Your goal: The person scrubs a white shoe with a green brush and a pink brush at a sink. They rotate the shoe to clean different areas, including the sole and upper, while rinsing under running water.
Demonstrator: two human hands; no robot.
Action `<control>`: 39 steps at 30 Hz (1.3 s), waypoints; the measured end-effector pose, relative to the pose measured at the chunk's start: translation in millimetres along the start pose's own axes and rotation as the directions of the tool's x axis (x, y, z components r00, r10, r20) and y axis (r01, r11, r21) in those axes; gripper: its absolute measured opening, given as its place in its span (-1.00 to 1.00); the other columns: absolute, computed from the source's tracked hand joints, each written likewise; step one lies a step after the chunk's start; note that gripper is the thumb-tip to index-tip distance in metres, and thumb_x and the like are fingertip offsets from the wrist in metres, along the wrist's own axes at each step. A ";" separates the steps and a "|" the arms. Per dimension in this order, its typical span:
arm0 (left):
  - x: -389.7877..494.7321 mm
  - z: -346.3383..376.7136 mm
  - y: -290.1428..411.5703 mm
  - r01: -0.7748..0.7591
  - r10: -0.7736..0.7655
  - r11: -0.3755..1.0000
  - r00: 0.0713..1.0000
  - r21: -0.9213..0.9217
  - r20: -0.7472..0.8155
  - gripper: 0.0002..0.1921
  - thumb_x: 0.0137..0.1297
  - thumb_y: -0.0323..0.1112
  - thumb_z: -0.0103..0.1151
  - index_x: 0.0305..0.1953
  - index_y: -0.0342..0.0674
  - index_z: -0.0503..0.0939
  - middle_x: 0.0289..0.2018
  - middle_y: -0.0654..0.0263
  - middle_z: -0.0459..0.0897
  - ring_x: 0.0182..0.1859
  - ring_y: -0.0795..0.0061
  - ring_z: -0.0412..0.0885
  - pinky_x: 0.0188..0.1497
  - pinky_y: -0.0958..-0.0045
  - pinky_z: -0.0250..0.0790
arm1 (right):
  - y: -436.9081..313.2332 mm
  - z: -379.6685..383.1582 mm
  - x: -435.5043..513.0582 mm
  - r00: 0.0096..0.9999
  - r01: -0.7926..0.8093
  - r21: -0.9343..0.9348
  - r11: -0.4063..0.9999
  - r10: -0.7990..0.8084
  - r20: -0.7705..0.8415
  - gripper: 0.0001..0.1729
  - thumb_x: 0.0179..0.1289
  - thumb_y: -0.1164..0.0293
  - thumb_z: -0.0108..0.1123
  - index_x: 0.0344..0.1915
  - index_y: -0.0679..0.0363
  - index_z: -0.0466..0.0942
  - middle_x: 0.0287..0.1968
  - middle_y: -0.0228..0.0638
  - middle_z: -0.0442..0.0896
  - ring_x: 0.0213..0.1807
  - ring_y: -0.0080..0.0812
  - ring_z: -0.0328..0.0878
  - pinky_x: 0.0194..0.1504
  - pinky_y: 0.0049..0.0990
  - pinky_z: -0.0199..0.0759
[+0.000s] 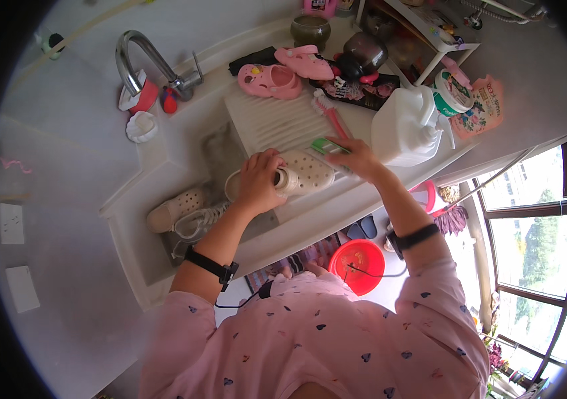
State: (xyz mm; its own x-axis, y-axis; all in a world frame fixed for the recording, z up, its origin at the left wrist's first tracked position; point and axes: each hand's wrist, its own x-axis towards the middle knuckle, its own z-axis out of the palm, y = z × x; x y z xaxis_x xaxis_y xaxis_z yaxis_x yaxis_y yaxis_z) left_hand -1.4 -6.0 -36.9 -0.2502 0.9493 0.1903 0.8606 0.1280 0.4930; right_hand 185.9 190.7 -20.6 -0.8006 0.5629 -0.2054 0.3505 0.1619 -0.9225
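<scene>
My left hand grips a cream perforated clog by its heel and opening, over the edge between the sink basin and the ribbed washboard. In my right hand is a green-backed scrub brush, held at the clog's toe; whether its bristles touch the clog cannot be told. A beige perforated clog and a whitish shoe with laces lie in the basin at the left. Beyond my right hand, a pink-handled brush rests on the washboard.
A chrome faucet rises behind the basin. Pink clogs lie at the washboard's back edge. To the right stand a white plastic jug and a green-and-white tub. A red bucket is on the floor below.
</scene>
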 end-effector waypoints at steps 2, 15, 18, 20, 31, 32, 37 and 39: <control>0.2 1.2 -2.0 -0.011 0.011 1.000 1.000 0.011 0.000 -0.30 -0.42 -0.36 0.49 -0.06 -0.03 0.43 0.14 0.29 0.42 0.21 0.13 0.36 0.23 0.12 0.16 | 8.2 -8.2 -26.6 0.991 -0.112 0.059 0.992 0.116 -0.067 -0.27 0.03 0.13 0.43 0.22 0.14 0.54 -0.17 -0.12 0.70 -0.14 -0.50 0.61 -0.06 -0.50 0.46; 0.4 2.8 -5.5 -0.029 0.029 0.999 1.000 0.021 -0.010 -0.29 -0.41 -0.29 0.54 -0.05 0.00 0.46 0.17 0.34 0.43 0.22 0.15 0.36 0.23 0.12 0.16 | 8.0 20.6 -27.9 0.977 0.006 -0.069 0.998 -0.021 -0.211 -0.27 0.12 0.16 0.38 0.30 0.12 0.46 -0.05 -0.14 0.72 -0.03 -0.37 0.66 0.04 -0.40 0.46; 0.8 1.3 -3.5 -0.012 0.012 0.999 1.000 0.037 0.019 -0.29 -0.40 -0.29 0.54 -0.04 0.01 0.47 0.18 0.34 0.43 0.22 0.15 0.36 0.23 0.11 0.16 | 10.7 29.3 -43.1 0.941 0.080 -0.101 0.992 -0.109 -0.320 -0.28 0.11 0.17 0.37 0.28 0.13 0.47 -0.12 -0.10 0.73 -0.12 -0.21 0.70 -0.04 -0.31 0.51; 2.1 -0.5 -1.7 -0.023 0.022 0.999 0.999 0.046 0.023 -0.29 -0.39 -0.28 0.55 -0.03 0.02 0.47 0.18 0.35 0.44 0.22 0.15 0.37 0.23 0.11 0.16 | 3.6 38.5 -18.6 0.935 0.111 -0.277 0.954 -0.195 -0.296 -0.29 0.08 0.18 0.38 0.25 0.13 0.49 -0.16 -0.03 0.72 -0.15 -0.09 0.69 -0.09 -0.24 0.53; -0.5 0.0 1.1 0.021 -0.021 1.000 0.999 0.014 -0.036 -0.25 -0.44 -0.28 0.56 -0.02 0.01 0.46 0.16 0.36 0.45 0.21 0.17 0.37 0.23 0.13 0.17 | -7.0 51.0 -56.0 0.867 0.243 -0.339 0.909 -0.360 -0.344 -0.25 0.03 0.27 0.40 0.29 0.04 0.46 -0.37 0.02 0.62 -0.27 0.07 0.62 -0.18 -0.14 0.53; -0.9 0.0 1.0 0.028 -0.027 0.999 0.999 0.017 -0.027 -0.25 -0.44 -0.28 0.56 -0.02 0.01 0.46 0.15 0.36 0.45 0.21 0.17 0.37 0.23 0.13 0.17 | -8.6 52.0 -44.2 0.858 0.250 -0.405 0.880 -0.395 -0.328 -0.26 0.03 0.29 0.40 0.29 0.07 0.46 -0.33 0.03 0.63 -0.25 0.04 0.63 -0.17 -0.16 0.53; -0.1 -1.6 1.3 0.033 -0.032 0.999 0.999 0.021 -0.012 -0.24 -0.45 -0.28 0.55 -0.02 0.01 0.45 0.12 0.38 0.46 0.20 0.20 0.38 0.21 0.15 0.19 | -19.9 54.6 -4.2 0.885 0.127 -0.531 0.838 -0.338 -0.321 -0.29 0.04 0.35 0.39 0.27 0.10 0.48 -0.27 0.04 0.66 -0.23 -0.01 0.65 -0.15 -0.17 0.52; -0.7 -2.9 0.9 0.035 -0.034 0.999 0.999 0.014 -0.008 -0.24 -0.45 -0.28 0.55 -0.02 0.00 0.44 0.11 0.38 0.47 0.20 0.20 0.38 0.20 0.15 0.19 | -19.1 52.4 -11.3 0.875 0.176 -0.546 0.819 -0.384 -0.295 -0.28 0.06 0.31 0.37 0.29 0.06 0.46 -0.32 0.02 0.62 -0.29 0.04 0.63 -0.20 -0.11 0.54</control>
State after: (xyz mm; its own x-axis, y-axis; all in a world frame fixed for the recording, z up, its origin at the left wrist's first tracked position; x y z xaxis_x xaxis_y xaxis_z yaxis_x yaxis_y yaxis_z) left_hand -1.7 -7.4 -34.2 -0.2830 0.9421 0.1797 0.8576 0.1647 0.4873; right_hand 162.8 138.8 -17.9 -0.6913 0.6696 0.2716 0.4116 0.6738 -0.6136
